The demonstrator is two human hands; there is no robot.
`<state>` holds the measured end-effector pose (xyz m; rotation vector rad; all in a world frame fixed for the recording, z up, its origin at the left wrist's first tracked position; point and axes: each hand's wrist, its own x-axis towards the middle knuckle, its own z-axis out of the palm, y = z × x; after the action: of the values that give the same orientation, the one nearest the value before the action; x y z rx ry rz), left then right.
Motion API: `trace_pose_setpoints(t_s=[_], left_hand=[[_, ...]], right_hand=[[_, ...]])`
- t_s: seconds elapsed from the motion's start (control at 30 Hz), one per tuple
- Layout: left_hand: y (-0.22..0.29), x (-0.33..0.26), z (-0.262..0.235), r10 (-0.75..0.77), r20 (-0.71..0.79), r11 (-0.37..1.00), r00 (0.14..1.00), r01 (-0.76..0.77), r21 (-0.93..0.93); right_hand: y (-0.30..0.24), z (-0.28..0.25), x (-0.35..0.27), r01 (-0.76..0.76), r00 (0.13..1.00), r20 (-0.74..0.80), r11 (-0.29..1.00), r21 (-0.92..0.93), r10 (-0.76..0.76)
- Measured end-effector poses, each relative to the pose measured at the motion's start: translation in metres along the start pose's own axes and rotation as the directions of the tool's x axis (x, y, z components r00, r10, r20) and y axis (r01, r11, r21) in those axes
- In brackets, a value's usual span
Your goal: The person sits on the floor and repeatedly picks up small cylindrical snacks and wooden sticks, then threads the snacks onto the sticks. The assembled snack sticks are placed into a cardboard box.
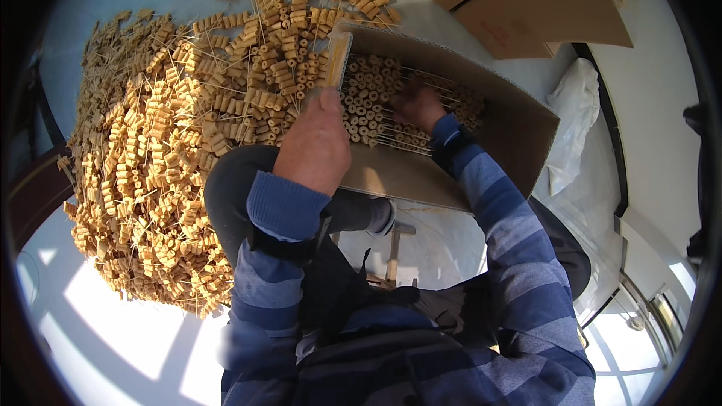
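Skewered rolls (365, 98) beside the right hand (418, 107) (grip indeterminable) may misalign if pushed; left hand (314, 146) grasps the carton (398, 171) edge.

A head-worn fisheye camera looks steeply down from close above onto both hands (314, 146) and the carton (421, 180).

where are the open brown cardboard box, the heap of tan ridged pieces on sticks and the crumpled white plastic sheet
Open brown cardboard box (410, 176), head view: bare near inner wall.
Heap of tan ridged pieces on sticks (159, 152), head view: sunlit middle.
Crumpled white plastic sheet (574, 119), head view: middle.
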<state>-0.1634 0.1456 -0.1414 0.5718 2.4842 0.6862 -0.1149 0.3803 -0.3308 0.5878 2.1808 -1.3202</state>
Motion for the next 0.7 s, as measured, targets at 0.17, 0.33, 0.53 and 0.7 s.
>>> trace_pose_setpoints(t_s=[0.17, 0.33, 0.53, 0.7], left_hand=[[0.003, 0.002, 0.003, 0.027, -0.032, 1.0, 0.999, -0.026, 0.011], [0.003, 0.001, 0.002, 0.008, 0.031, 0.999, 0.999, -0.009, 0.051], [0.001, 0.0, 0.002, 0.006, -0.027, 0.998, 1.0, -0.007, -0.063], [0.002, 0.001, 0.005, 0.01, -0.035, 1.0, 0.999, -0.01, -0.005]], right_hand=[[0.014, 0.031, 0.003, 0.258, 0.964, -0.011, 0.948, -0.189, -0.264], [-0.005, 0.024, 0.003, 0.135, 0.991, 0.023, 0.977, -0.164, -0.133], [-0.022, -0.016, 0.011, -0.191, 0.958, 0.23, 0.98, 0.053, 0.175], [-0.02, -0.003, 0.024, -0.337, 0.94, 0.163, 0.893, 0.298, 0.3]])
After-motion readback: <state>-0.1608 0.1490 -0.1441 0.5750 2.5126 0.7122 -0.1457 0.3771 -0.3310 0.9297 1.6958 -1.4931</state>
